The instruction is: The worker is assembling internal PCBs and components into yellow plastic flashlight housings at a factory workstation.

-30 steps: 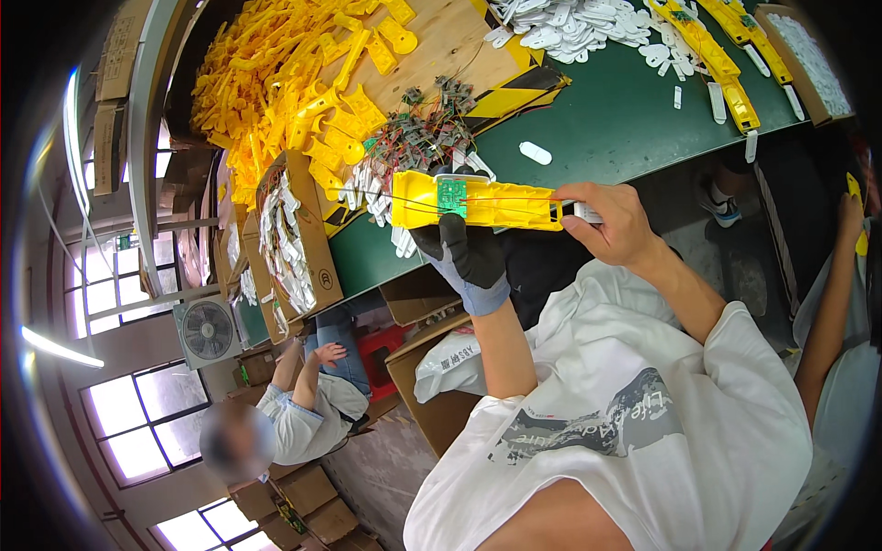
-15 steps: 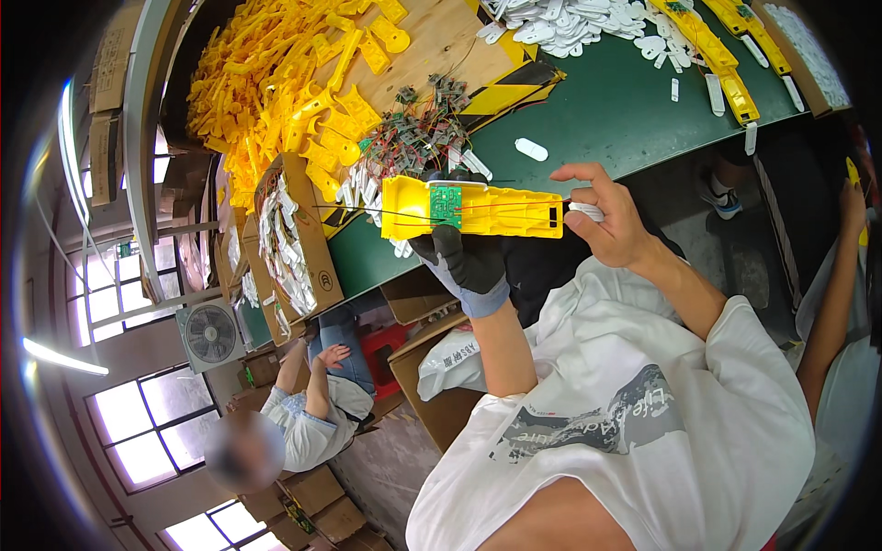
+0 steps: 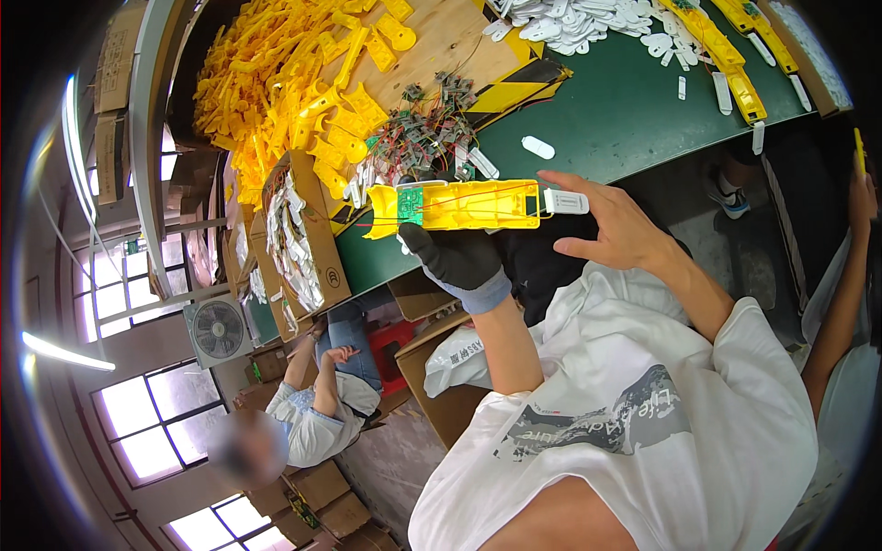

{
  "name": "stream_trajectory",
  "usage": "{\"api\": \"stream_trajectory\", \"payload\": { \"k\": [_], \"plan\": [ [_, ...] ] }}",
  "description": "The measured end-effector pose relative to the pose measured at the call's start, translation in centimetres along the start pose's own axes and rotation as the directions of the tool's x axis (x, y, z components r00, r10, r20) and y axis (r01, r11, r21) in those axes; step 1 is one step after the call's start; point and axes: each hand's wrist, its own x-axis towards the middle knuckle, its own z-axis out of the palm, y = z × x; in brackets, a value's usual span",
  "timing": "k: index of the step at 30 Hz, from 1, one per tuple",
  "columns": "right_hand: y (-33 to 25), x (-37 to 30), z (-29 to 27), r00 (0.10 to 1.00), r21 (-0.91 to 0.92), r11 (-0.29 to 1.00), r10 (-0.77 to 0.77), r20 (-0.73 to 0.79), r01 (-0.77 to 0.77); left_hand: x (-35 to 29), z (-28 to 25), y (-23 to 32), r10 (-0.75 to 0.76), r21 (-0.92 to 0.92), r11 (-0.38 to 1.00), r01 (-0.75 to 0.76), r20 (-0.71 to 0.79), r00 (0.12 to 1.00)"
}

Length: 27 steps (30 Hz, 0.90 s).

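Note:
My left hand (image 3: 457, 260), in a dark glove with a blue cuff, grips a long yellow plastic housing (image 3: 491, 206) from below, near its left end. A small green circuit board (image 3: 410, 207) sits inside that end. Thin red and dark wires run along the hollow of the housing. At its right end a small white plastic piece (image 3: 565, 202) extends outward, joined by wires. My bare right hand (image 3: 627, 228) is beside this piece, thumb and fingers apart. The index finger lies close to the white piece; whether it touches cannot be made out.
On the green table (image 3: 606, 138) lie a heap of yellow housings (image 3: 266, 92), a tangle of wired circuit boards (image 3: 423, 129) and a pile of white pieces (image 3: 579, 23). A cardboard box (image 3: 326, 257) holds white parts. Co-workers sit at left and right.
The housing has shifted left and tilted slightly in my left hand. My right hand has let go of the white piece and spread its fingers; the piece now shows fully beside the housing's end.

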Motion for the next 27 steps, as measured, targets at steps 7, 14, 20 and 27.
{"api": "stream_trajectory", "payload": {
  "k": [7, 14, 20, 27],
  "plan": [
    [0.3, 0.5, 1.4, 0.865, 0.183, 0.938, -0.182, -0.467, 0.296, 0.3, 0.1, 0.1, -0.055, -0.174, 0.982, 0.068, 0.079, 0.995],
    [2.0, 0.0, 0.8, 0.854, -0.273, 0.829, -0.518, -0.045, 0.488, 1.3, -1.2, 0.6, 0.034, -0.125, 0.992, -0.034, -0.002, 0.999],
    [1.4, -0.8, 2.6, 0.823, -0.097, 0.888, -0.455, -0.341, 0.45, 1.2, -1.1, 1.2, 0.065, -0.073, 0.995, -0.066, -0.014, 0.998],
    [1.6, -0.1, 2.1, 0.93, -0.238, 0.905, -0.366, -0.019, 0.351, 1.1, -1.8, 1.5, 0.08, -0.073, 0.994, -0.078, 0.03, 0.996]
  ]
}}
